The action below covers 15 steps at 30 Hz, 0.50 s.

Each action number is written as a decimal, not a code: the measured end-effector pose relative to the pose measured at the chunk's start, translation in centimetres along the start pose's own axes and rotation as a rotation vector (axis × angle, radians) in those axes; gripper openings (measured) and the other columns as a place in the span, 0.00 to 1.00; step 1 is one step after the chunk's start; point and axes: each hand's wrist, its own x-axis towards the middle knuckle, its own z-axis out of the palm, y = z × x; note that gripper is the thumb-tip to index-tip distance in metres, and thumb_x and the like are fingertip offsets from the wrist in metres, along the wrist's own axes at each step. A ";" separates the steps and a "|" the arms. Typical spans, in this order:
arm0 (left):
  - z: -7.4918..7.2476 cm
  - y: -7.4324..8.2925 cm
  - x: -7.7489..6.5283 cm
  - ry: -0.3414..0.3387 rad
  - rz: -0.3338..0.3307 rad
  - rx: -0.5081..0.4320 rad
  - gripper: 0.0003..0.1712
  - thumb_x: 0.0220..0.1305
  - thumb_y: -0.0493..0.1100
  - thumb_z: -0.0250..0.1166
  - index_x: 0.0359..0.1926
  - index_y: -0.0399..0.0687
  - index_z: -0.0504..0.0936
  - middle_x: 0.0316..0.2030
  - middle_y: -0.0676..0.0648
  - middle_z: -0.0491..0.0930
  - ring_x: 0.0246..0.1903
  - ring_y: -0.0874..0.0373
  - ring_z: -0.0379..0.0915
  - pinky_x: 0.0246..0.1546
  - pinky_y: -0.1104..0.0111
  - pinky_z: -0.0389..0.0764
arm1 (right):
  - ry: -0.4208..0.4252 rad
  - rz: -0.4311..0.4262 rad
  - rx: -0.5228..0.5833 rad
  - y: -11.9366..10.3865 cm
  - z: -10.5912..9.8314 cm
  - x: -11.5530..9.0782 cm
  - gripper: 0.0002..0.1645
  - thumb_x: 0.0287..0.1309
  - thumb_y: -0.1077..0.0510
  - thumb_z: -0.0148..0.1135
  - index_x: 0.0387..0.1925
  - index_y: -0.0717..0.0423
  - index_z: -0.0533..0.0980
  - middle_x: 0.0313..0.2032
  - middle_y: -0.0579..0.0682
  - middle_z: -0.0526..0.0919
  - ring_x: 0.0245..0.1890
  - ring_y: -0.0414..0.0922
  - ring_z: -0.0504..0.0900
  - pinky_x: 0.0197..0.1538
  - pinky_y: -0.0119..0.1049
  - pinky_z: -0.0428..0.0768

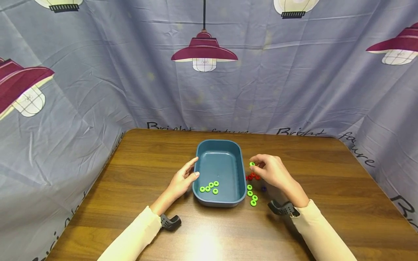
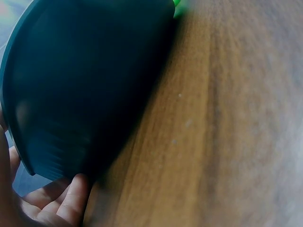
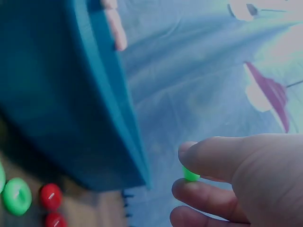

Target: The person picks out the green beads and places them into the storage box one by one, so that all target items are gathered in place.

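A dark blue rectangular bin (image 1: 219, 204) rests on the wooden table, with several small green rings (image 1: 213, 191) inside near its front left. At the bin's left side, my left hand (image 1: 180, 182) holds the wall, thumb over the rim and fingers against the outside. Just right of the bin, my right hand (image 1: 275, 171) pinches one green ring (image 3: 191, 175) between thumb and index finger, raised over the table. Below that hand lie several red rings (image 3: 51, 196) in a cluster. Closer to me are several loose green rings (image 3: 17, 208), beside the bin's right wall.
A dark blue ring (image 1: 264, 189) lies under my right wrist. Black straps (image 1: 283, 208) with cameras sit on both wrists. The wooden table (image 1: 143, 159) ends at a grey-blue curtain (image 1: 143, 72) printed with lamps, which hangs behind and at both sides.
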 end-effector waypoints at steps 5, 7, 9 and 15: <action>0.0 -0.2 0.0 -0.005 0.012 0.006 0.35 0.72 0.38 0.59 0.77 0.43 0.62 0.68 0.29 0.72 0.68 0.36 0.71 0.68 0.49 0.72 | 0.039 -0.044 0.039 -2.0 -0.2 1.3 0.09 0.55 0.63 0.72 0.39 0.60 0.86 0.31 0.49 0.89 0.28 0.37 0.83 0.33 0.33 0.81; 0.0 -0.2 0.0 -0.008 0.014 0.005 0.35 0.72 0.38 0.59 0.77 0.43 0.61 0.68 0.28 0.71 0.68 0.36 0.71 0.68 0.50 0.73 | 0.026 -0.059 0.055 -2.9 0.2 1.7 0.09 0.56 0.62 0.72 0.40 0.60 0.86 0.32 0.49 0.89 0.29 0.38 0.83 0.33 0.33 0.82; 0.0 -0.1 0.0 -0.011 0.012 0.000 0.35 0.72 0.38 0.59 0.77 0.43 0.61 0.68 0.28 0.71 0.68 0.36 0.70 0.68 0.49 0.72 | -0.004 -0.067 0.065 -3.8 0.7 2.0 0.10 0.57 0.62 0.72 0.42 0.60 0.86 0.34 0.50 0.89 0.30 0.38 0.83 0.33 0.32 0.82; 0.0 0.0 0.1 -0.016 0.003 -0.010 0.35 0.72 0.38 0.59 0.77 0.43 0.61 0.68 0.28 0.71 0.68 0.36 0.70 0.68 0.47 0.72 | -0.063 -0.131 0.069 -5.5 2.6 2.5 0.09 0.56 0.60 0.72 0.40 0.56 0.87 0.34 0.48 0.89 0.29 0.36 0.82 0.34 0.32 0.82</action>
